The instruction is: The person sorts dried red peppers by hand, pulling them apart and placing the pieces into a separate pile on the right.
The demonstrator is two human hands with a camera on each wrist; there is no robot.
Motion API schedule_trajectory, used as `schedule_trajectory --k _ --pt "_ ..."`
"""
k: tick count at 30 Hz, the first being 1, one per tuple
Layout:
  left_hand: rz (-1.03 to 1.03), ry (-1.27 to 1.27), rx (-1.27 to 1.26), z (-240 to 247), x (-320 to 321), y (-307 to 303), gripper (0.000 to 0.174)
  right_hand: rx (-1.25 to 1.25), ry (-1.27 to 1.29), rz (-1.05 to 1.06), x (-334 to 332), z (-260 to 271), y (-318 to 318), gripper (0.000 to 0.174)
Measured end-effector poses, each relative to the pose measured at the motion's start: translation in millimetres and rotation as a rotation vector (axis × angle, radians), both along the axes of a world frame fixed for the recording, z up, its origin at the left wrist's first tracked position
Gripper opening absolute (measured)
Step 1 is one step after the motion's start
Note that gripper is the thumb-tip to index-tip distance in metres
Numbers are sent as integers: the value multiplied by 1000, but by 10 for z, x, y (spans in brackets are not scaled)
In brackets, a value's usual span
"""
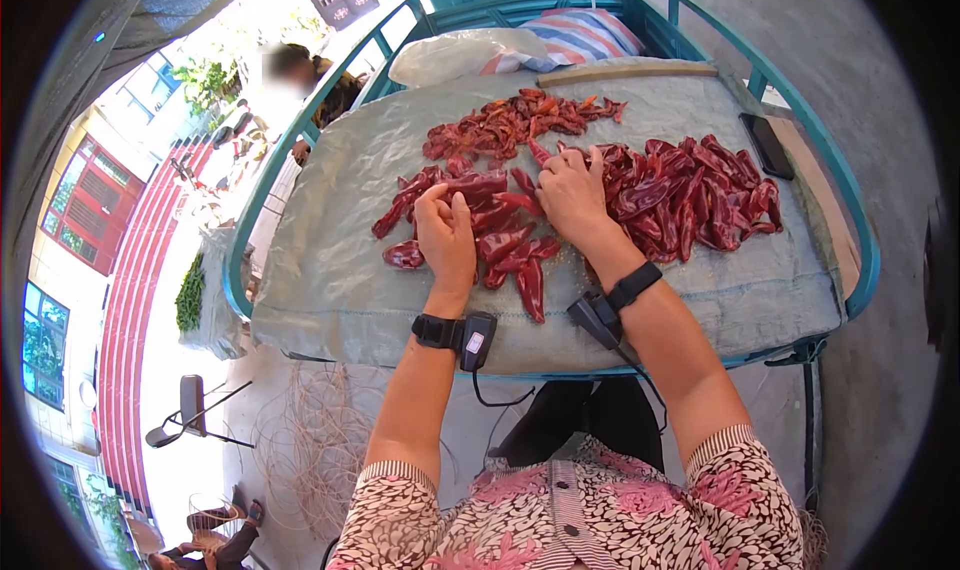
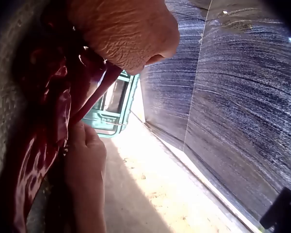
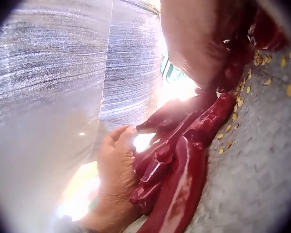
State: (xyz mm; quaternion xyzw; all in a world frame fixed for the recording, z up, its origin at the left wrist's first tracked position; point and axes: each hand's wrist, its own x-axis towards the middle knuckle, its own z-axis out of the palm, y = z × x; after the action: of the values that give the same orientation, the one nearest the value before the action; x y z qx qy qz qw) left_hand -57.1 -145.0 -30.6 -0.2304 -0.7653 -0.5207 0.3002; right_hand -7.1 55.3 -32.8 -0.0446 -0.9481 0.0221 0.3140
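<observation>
My left hand point(image 1: 447, 235) pinches the tip of a glossy, dark red chili pepper point(image 1: 475, 183) between thumb and fingers. The pinched tip also shows in the right wrist view, at the fingertips of the left hand point(image 3: 117, 170). To the right, my right hand point(image 1: 573, 200) bends its fingers down among the peppers, and a red chili pepper point(image 1: 538, 152) sticks out beside its fingertips. Its fingertips are mostly hidden. Below and between the hands lie several loose peppers point(image 1: 531, 290). A large heap of whole peppers point(image 1: 700, 195) spreads beyond the right hand.
A pile of smaller, orange-red pepper pieces point(image 1: 480, 130) lies farther back on the grey woven sheet point(image 1: 330, 220). Pale seeds point(image 3: 240, 102) dot the sheet. A black phone point(image 1: 766, 146) rests at the right edge, inside the teal metal rail point(image 1: 800, 100). Sacks point(image 1: 470, 54) lie behind.
</observation>
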Motion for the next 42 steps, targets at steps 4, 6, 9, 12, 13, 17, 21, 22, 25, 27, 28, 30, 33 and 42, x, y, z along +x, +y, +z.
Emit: schedule_trajectory --k 4,6,9,12,13,17,21,22,25,27,28,30,33,42 --pt "-28 76 -83 36 36 7 37 -189 290 67 -23 97 -11 17" --pt "-51 74 -126 73 70 17 45 -184 379 295 -13 186 -60 15" --pt "-72 47 -200 94 106 25 48 -143 403 522 53 297 -196 14" --pt "-32 75 -267 -6 19 -11 39 -145 369 506 78 302 -196 16" --pt "-7 94 -266 -60 -27 -17 35 -162 349 429 91 300 -161 17" --pt "92 85 -247 -74 -18 19 30 -195 333 -48 28 172 -17 22" --pt "53 -90 -267 34 70 26 37 -111 81 -169 34 69 31 31" --pt "37 -139 -287 75 103 21 38 -80 57 -177 40 72 23 33" --pt "-32 -49 -277 35 72 -5 38 -46 8 -210 24 56 36 37" --pt "-49 21 -244 18 55 -11 36 -47 -1 -218 5 51 41 37" --pt "-42 20 -227 22 61 -8 35 -47 1 -214 4 54 38 37" --pt "-32 -5 -205 25 71 2 31 -36 2 -175 1 48 37 37" --pt "-33 -61 -210 25 72 18 22 -26 -27 -100 15 54 32 38" --pt "-74 -22 -188 -5 58 43 8 -47 -31 -165 -62 66 15 29"
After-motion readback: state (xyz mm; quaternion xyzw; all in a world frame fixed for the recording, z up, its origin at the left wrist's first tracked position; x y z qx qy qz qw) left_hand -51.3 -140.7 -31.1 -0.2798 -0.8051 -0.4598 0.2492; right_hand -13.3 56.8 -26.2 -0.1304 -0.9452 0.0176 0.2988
